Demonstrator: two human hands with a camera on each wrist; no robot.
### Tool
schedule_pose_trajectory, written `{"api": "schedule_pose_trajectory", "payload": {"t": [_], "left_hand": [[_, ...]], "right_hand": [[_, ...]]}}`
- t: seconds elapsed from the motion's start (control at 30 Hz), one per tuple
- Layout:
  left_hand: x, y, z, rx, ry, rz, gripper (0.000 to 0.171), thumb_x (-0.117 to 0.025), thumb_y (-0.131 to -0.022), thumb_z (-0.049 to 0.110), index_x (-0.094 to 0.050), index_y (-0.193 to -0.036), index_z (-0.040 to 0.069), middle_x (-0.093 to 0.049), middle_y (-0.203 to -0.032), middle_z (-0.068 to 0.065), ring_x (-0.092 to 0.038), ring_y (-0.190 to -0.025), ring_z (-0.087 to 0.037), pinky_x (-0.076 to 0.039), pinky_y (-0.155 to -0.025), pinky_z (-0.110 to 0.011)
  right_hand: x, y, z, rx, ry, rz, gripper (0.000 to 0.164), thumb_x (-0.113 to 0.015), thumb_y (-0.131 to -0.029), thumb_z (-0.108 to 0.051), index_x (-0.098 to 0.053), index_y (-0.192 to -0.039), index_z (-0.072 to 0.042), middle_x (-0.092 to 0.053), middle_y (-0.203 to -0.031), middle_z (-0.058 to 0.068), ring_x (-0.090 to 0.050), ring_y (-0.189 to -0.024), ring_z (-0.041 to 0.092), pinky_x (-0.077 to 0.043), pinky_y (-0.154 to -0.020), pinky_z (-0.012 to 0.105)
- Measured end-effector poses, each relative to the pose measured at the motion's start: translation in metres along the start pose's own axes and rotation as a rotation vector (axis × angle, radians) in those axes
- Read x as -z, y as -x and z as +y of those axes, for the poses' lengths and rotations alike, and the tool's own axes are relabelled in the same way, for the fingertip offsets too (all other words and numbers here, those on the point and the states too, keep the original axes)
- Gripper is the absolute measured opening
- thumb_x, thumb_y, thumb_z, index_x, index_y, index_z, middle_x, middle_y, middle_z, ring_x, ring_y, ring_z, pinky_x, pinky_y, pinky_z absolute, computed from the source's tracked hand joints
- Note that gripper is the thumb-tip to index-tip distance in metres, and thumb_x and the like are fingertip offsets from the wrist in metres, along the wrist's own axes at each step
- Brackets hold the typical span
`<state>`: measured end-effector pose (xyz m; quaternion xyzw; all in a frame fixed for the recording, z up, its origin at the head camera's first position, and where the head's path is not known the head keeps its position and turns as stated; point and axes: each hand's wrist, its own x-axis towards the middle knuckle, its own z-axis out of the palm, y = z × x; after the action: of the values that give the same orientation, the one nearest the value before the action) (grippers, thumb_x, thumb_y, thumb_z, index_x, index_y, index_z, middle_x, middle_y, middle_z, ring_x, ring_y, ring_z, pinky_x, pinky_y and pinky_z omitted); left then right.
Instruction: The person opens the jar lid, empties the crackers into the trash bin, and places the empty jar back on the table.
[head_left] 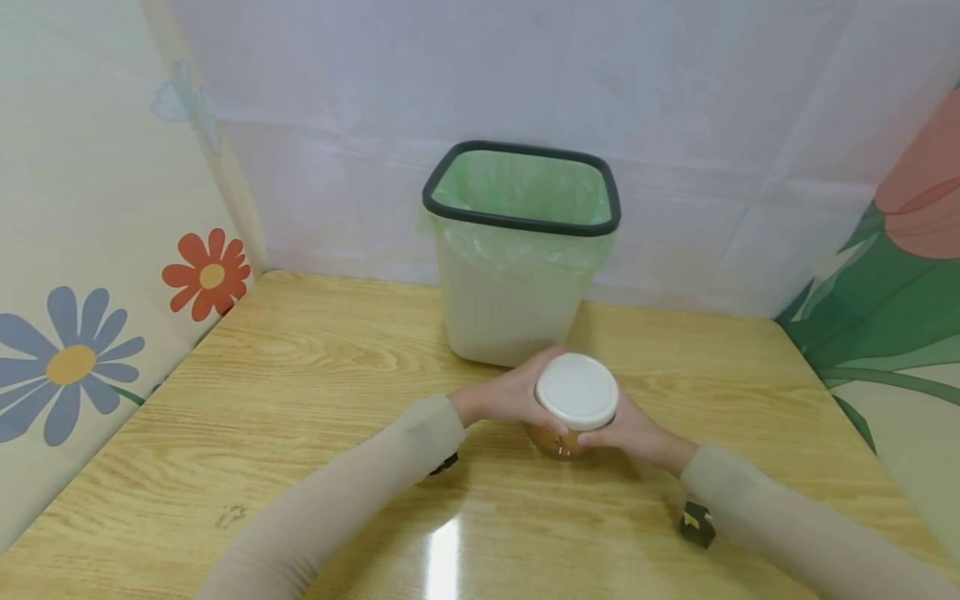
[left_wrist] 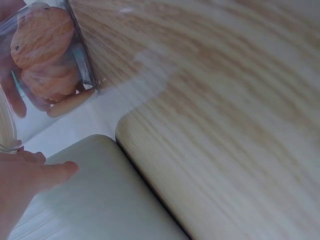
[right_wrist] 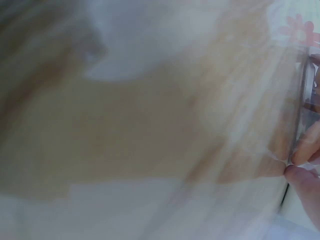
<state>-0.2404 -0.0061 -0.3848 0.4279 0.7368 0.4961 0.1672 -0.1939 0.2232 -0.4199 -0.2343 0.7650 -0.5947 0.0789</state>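
Both hands hold a clear jar (head_left: 558,442) with a round white lid (head_left: 577,390) from either side. My left hand (head_left: 513,396) grips its left side, thumb at the front. On the opposite side, my right hand (head_left: 633,429) grips it, with that thumb also at the front. Several round brown cookies (left_wrist: 42,35) show through the jar wall in the left wrist view. The right wrist view is blurred, with part of the right hand (right_wrist: 306,187) beside the jar at its edge. Fingers behind the jar are partly hidden in the head view.
Behind the jar stands a pale waste bin (head_left: 510,308) with a black rim and a green liner (head_left: 517,187). The wooden table (head_left: 337,358) meets a pale cloth backdrop (head_left: 337,192). Flower-printed panels (head_left: 71,364) flank both sides.
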Motion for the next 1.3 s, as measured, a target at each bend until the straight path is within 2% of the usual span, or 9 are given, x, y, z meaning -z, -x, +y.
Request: {"api": "schedule_pose_trajectory", "payload": {"t": [0.17, 0.3, 0.5, 0.63, 0.73, 0.83, 0.93, 1.13, 1.3], "left_hand": [[0.000, 0.000, 0.001, -0.023, -0.012, 0.013, 0.100, -0.086, -0.067, 0.005, -0.025, -0.146, -0.002, -0.040, -0.140, -0.017, -0.043, -0.125, -0.022, -0.032, -0.108, -0.032], [-0.001, -0.001, 0.001, -0.025, -0.014, 0.012, 0.100, -0.087, -0.066, 0.005, -0.026, -0.146, -0.001, -0.040, -0.140, -0.017, -0.043, -0.125, -0.023, -0.033, -0.108, -0.033], [-0.003, 0.000, 0.001, 0.020, -0.012, 0.021, 0.102, -0.087, -0.067, 0.008, -0.025, -0.147, 0.002, -0.039, -0.141, -0.015, -0.042, -0.126, -0.021, -0.033, -0.108, -0.034], [-0.003, 0.001, 0.003, 0.013, -0.017, 0.033, 0.101, -0.087, -0.066, 0.008, -0.027, -0.146, 0.002, -0.041, -0.139, -0.014, -0.043, -0.124, -0.021, -0.033, -0.107, -0.034], [-0.002, 0.001, 0.003, 0.021, -0.047, 0.027, 0.102, -0.088, -0.066, 0.010, -0.026, -0.147, 0.001, -0.041, -0.139, -0.015, -0.044, -0.125, -0.023, -0.034, -0.108, -0.034], [0.000, 0.002, 0.004, 0.072, -0.093, -0.004, 0.109, -0.087, -0.069, 0.013, -0.017, -0.151, 0.001, -0.035, -0.145, -0.017, -0.039, -0.131, -0.026, -0.030, -0.110, -0.038], [0.004, 0.002, 0.005, 0.128, -0.144, -0.044, 0.117, -0.087, -0.071, 0.018, -0.006, -0.153, 0.000, -0.026, -0.152, -0.020, -0.031, -0.138, -0.029, -0.025, -0.113, -0.041], [0.016, -0.003, 0.006, 0.146, -0.145, -0.096, 0.119, -0.086, -0.071, 0.015, -0.003, -0.154, 0.001, -0.016, -0.157, -0.022, -0.022, -0.143, -0.031, -0.020, -0.115, -0.043], [0.028, -0.009, 0.008, 0.152, -0.115, -0.173, 0.121, -0.085, -0.071, 0.011, 0.002, -0.155, 0.003, 0.000, -0.161, -0.018, -0.009, -0.146, -0.028, -0.013, -0.116, -0.039]], "right_hand": [[0.000, 0.000, -0.001, 0.000, 0.018, 0.016, 0.102, -0.086, -0.069, -0.007, -0.020, -0.146, 0.009, -0.039, -0.140, 0.030, -0.045, -0.122, 0.013, -0.029, -0.108, 0.031], [0.000, 0.000, -0.001, -0.002, 0.018, 0.023, 0.101, -0.085, -0.068, -0.005, -0.021, -0.146, 0.009, -0.039, -0.140, 0.029, -0.045, -0.122, 0.015, -0.030, -0.105, 0.022], [0.000, 0.001, 0.000, 0.006, 0.022, 0.016, 0.102, -0.086, -0.069, -0.007, -0.020, -0.145, 0.010, -0.039, -0.139, 0.031, -0.041, -0.126, 0.034, -0.029, -0.109, 0.034], [0.000, 0.001, -0.001, -0.009, 0.025, 0.020, 0.102, -0.085, -0.069, -0.006, -0.020, -0.146, 0.009, -0.039, -0.140, 0.030, -0.041, -0.126, 0.030, -0.027, -0.110, 0.039], [-0.001, 0.001, -0.002, -0.016, 0.017, 0.020, 0.102, -0.085, -0.069, -0.006, -0.020, -0.147, 0.008, -0.039, -0.141, 0.029, -0.042, -0.125, 0.024, -0.028, -0.109, 0.034], [-0.001, 0.001, -0.002, -0.009, 0.011, 0.014, 0.103, -0.085, -0.069, -0.007, -0.021, -0.147, 0.008, -0.039, -0.141, 0.029, -0.043, -0.124, 0.022, -0.029, -0.107, 0.029], [0.000, 0.001, -0.001, -0.003, 0.015, 0.007, 0.102, -0.085, -0.069, -0.008, -0.021, -0.146, 0.008, -0.039, -0.140, 0.029, -0.044, -0.124, 0.021, -0.030, -0.108, 0.033], [0.001, 0.000, 0.000, 0.005, 0.032, 0.017, 0.102, -0.085, -0.068, -0.004, -0.021, -0.146, 0.009, -0.040, -0.140, 0.030, -0.045, -0.124, 0.021, -0.027, -0.110, 0.046], [0.001, -0.001, 0.001, 0.005, 0.037, 0.013, 0.103, -0.085, -0.067, -0.004, -0.021, -0.146, 0.010, -0.039, -0.140, 0.030, -0.043, -0.126, 0.029, -0.024, -0.110, 0.054]]}}
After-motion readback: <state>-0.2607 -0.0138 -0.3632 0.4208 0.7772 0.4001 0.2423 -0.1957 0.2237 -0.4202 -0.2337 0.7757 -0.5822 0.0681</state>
